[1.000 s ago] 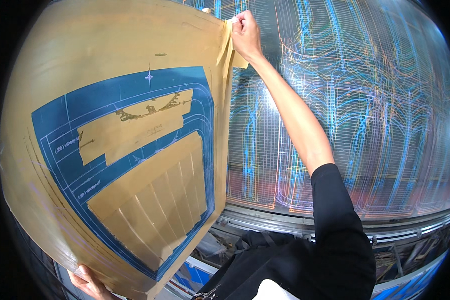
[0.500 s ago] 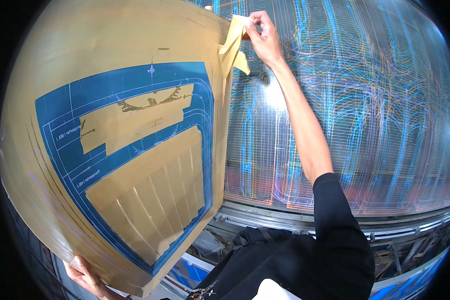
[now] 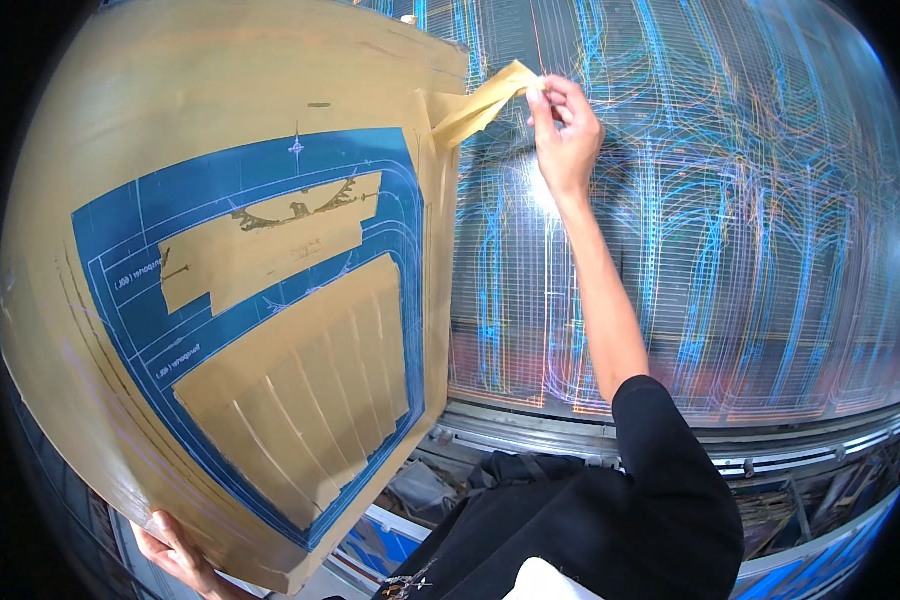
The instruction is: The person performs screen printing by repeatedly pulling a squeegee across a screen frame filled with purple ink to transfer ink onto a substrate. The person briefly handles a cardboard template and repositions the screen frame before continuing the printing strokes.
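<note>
A large tan panel (image 3: 220, 80) stands tilted on the left, with a blue patterned area (image 3: 130, 260) partly covered by tan masking patches (image 3: 270, 410). My left hand (image 3: 175, 550) grips the panel's lower left edge, its fingertips partly hidden behind it. My right hand (image 3: 565, 135) pinches the free end of a crumpled yellow tape strip (image 3: 475, 110), whose other end stays on the panel's upper right edge.
Behind, on the right, a wide dark surface (image 3: 720, 250) is covered in coloured lines. A metal rail (image 3: 780, 425) runs along its near edge, above a dark framework and blue panels. Some dark fabric (image 3: 510, 470) lies near the rail.
My right hand has moved right and down from the panel's top corner, drawing the tape strip outward from the edge. My left hand stays on the lower edge.
</note>
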